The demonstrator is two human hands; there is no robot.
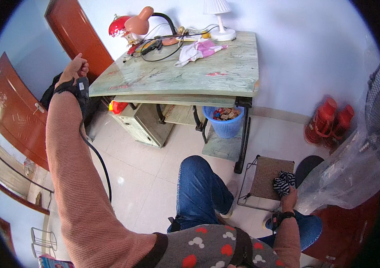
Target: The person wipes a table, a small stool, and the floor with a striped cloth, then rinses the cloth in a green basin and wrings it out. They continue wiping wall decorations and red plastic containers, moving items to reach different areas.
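Observation:
My left hand (77, 67) is raised at the upper left, in front of the red-brown door and left of the marble-patterned desk (173, 78). Its fingers are curled in and one points upward; nothing shows in it. Low on the right, my right hand (289, 199) grips a black-and-white striped cloth (283, 182), which lies bunched over the right edge of a folding stool (266, 172) with a brown woven seat. A white and pink cloth (198, 51) lies on the desk beside black cables (158, 60). Both wrists wear black straps.
A white lamp (221, 30) and a pink desk lamp (139, 23) stand at the desk's back. Under it are a blue basket (227, 129) of small blocks and a cabinet (139, 127). Red thermos flasks (325, 117) stand by the wall. Clear plastic sheeting (347, 177) hangs at the right.

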